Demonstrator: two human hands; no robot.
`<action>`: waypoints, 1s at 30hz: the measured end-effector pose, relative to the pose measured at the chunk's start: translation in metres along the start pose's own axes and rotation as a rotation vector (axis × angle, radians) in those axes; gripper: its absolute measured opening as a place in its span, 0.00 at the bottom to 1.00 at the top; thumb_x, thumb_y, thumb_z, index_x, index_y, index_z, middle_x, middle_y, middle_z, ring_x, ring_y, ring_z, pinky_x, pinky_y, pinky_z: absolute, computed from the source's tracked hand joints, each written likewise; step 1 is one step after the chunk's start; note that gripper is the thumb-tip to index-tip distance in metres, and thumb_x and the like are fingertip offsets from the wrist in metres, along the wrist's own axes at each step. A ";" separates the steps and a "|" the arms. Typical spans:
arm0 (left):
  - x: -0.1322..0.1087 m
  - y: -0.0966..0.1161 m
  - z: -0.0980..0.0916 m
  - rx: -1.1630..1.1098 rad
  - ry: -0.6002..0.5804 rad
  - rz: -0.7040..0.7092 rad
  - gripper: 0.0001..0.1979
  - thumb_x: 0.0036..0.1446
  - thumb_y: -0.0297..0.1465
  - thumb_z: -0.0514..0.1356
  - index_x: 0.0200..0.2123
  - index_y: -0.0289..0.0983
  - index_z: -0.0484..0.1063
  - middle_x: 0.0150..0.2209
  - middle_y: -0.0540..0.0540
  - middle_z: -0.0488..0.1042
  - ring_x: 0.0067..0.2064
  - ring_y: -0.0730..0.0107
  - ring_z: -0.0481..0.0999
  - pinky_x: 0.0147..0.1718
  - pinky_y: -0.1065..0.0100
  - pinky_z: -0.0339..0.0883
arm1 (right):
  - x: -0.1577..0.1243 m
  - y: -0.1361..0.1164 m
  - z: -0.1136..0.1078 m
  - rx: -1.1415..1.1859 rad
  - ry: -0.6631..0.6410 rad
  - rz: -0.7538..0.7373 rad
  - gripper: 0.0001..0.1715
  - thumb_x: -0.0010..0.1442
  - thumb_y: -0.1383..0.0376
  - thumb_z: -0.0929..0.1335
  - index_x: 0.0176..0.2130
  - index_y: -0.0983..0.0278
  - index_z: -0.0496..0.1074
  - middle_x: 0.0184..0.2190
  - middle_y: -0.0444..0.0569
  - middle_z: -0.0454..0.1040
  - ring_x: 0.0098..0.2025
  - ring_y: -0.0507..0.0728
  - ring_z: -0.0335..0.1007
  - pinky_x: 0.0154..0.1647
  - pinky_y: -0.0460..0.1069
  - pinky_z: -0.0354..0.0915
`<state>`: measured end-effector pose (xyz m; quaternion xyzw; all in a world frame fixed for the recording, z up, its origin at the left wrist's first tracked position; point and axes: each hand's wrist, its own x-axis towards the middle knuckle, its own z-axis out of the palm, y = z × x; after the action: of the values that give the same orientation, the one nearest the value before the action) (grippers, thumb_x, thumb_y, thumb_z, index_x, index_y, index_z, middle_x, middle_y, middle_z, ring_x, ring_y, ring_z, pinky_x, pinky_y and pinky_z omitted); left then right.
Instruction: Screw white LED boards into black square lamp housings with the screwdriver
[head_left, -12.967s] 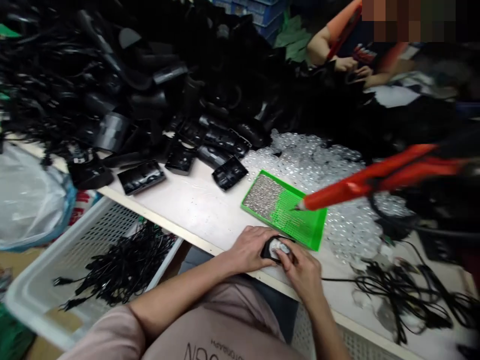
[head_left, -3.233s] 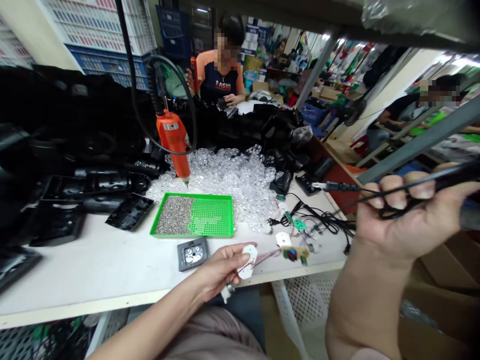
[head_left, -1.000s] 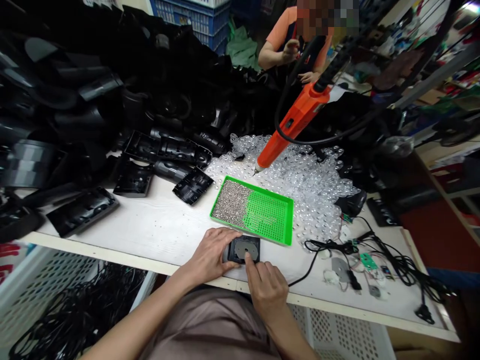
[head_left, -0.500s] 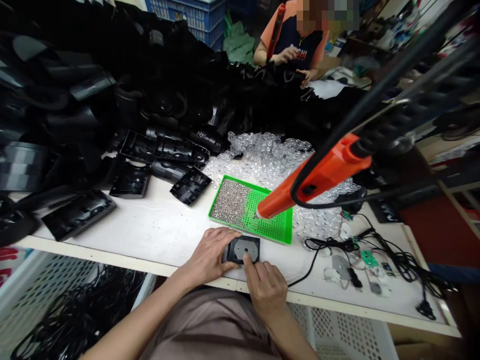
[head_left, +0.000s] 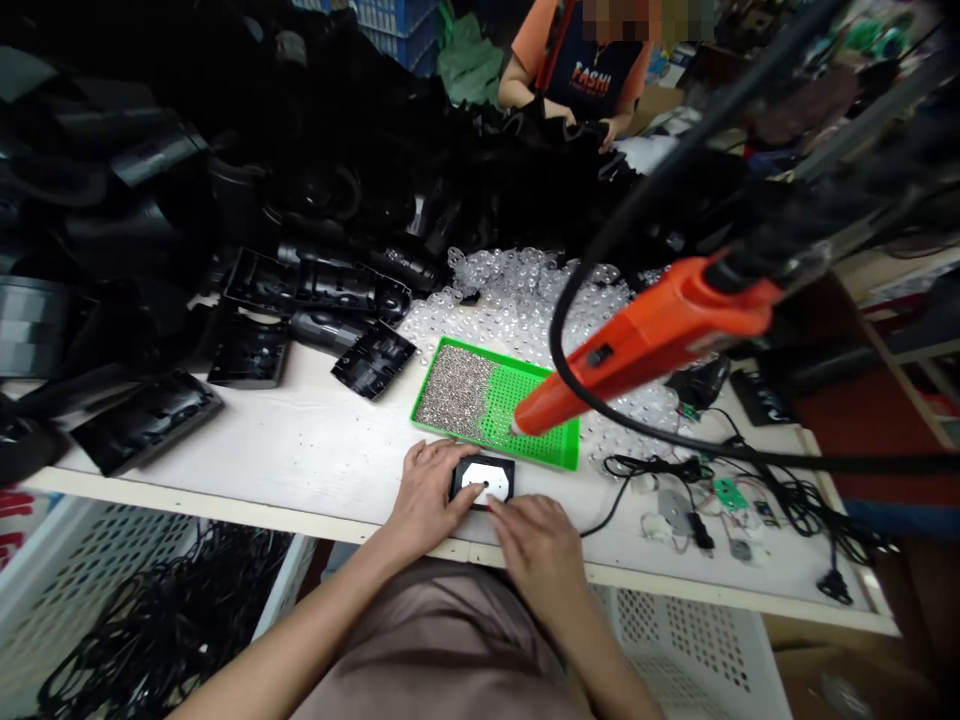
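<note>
A small black square part point(head_left: 484, 481) with a white round centre lies near the table's front edge. My left hand point(head_left: 426, 492) grips its left side with thumb and fingers. My right hand point(head_left: 537, 540) lies just to the part's right, fingers held together and curled, their tips against its near right corner. An orange electric screwdriver point(head_left: 645, 338) hangs slanted on a black cable, its tip over a green tray point(head_left: 536, 447) half covered with small screws, just behind the part.
Black plastic housings point(head_left: 247, 300) are piled across the left and back. A heap of clear lenses point(head_left: 517, 295) lies behind the tray. Wires and small circuit boards point(head_left: 712, 495) lie at right. White baskets point(head_left: 90, 560) stand under the table. A person in orange point(head_left: 577, 70) works opposite.
The part's centre now shows white where it was dark grey. My right hand has drawn back from the part's middle to its corner. The hanging screwdriver swung in over the green tray.
</note>
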<state>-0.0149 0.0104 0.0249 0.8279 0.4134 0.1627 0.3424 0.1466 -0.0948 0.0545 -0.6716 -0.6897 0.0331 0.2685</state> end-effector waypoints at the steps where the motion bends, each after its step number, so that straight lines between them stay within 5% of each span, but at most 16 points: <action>1: 0.000 -0.001 0.003 0.004 0.002 0.001 0.18 0.60 0.36 0.58 0.53 0.40 0.64 0.52 0.43 0.72 0.57 0.56 0.65 0.59 0.48 0.45 | 0.000 0.011 -0.012 0.101 0.009 0.047 0.14 0.65 0.66 0.63 0.44 0.62 0.76 0.30 0.48 0.76 0.34 0.54 0.70 0.36 0.50 0.66; 4: 0.000 -0.004 0.006 0.008 0.027 0.017 0.18 0.60 0.36 0.58 0.53 0.41 0.64 0.51 0.44 0.73 0.57 0.57 0.66 0.59 0.49 0.45 | -0.002 0.043 -0.046 0.165 -0.008 0.196 0.12 0.64 0.65 0.64 0.42 0.61 0.77 0.36 0.49 0.79 0.39 0.55 0.74 0.42 0.50 0.70; 6: 0.000 -0.006 0.007 0.007 0.053 0.030 0.18 0.60 0.36 0.58 0.53 0.42 0.64 0.51 0.44 0.73 0.57 0.57 0.66 0.59 0.49 0.45 | -0.004 0.054 -0.057 0.122 -0.179 0.175 0.14 0.64 0.66 0.63 0.42 0.60 0.78 0.38 0.48 0.79 0.41 0.56 0.74 0.44 0.52 0.71; 8: 0.000 -0.006 0.008 0.007 0.065 0.043 0.17 0.61 0.36 0.58 0.53 0.42 0.64 0.51 0.45 0.73 0.56 0.58 0.66 0.59 0.50 0.45 | -0.004 0.054 -0.056 0.099 -0.377 0.109 0.17 0.64 0.68 0.62 0.47 0.59 0.76 0.43 0.49 0.78 0.45 0.57 0.73 0.47 0.53 0.70; 11: 0.000 -0.007 0.009 0.010 0.070 0.052 0.17 0.61 0.36 0.58 0.53 0.43 0.63 0.51 0.45 0.73 0.56 0.58 0.67 0.59 0.50 0.45 | 0.000 0.045 -0.045 0.066 -0.493 0.105 0.20 0.63 0.68 0.62 0.53 0.60 0.72 0.49 0.51 0.76 0.49 0.59 0.72 0.52 0.56 0.68; 21: -0.001 -0.005 0.009 0.016 0.071 0.039 0.18 0.61 0.36 0.57 0.53 0.42 0.64 0.51 0.44 0.73 0.56 0.56 0.67 0.59 0.48 0.46 | 0.004 0.028 -0.054 0.168 -0.731 0.299 0.08 0.59 0.66 0.66 0.30 0.60 0.75 0.29 0.43 0.76 0.35 0.54 0.72 0.36 0.47 0.62; 23: -0.001 -0.006 0.010 0.016 0.076 0.042 0.18 0.61 0.36 0.57 0.54 0.42 0.64 0.52 0.44 0.73 0.57 0.56 0.67 0.59 0.48 0.46 | 0.002 0.031 -0.053 0.114 -0.714 0.399 0.16 0.62 0.59 0.64 0.27 0.61 0.75 0.24 0.43 0.75 0.30 0.54 0.71 0.31 0.47 0.59; 26: -0.002 -0.007 0.011 0.015 0.084 0.049 0.18 0.61 0.36 0.57 0.54 0.42 0.64 0.52 0.44 0.72 0.56 0.56 0.67 0.59 0.48 0.46 | 0.003 0.037 -0.043 0.044 -0.521 0.553 0.22 0.64 0.51 0.61 0.34 0.61 0.76 0.26 0.45 0.77 0.29 0.55 0.72 0.31 0.47 0.60; 30: -0.002 -0.007 0.011 0.011 0.088 0.061 0.18 0.61 0.36 0.57 0.54 0.43 0.63 0.51 0.44 0.73 0.56 0.57 0.67 0.59 0.49 0.45 | 0.010 0.033 -0.024 0.029 -0.574 0.440 0.20 0.60 0.53 0.65 0.47 0.60 0.75 0.34 0.48 0.79 0.36 0.57 0.74 0.36 0.48 0.63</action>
<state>-0.0140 0.0068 0.0127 0.8340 0.4036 0.2071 0.3140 0.1870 -0.0900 0.0651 -0.7636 -0.5753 0.2870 0.0600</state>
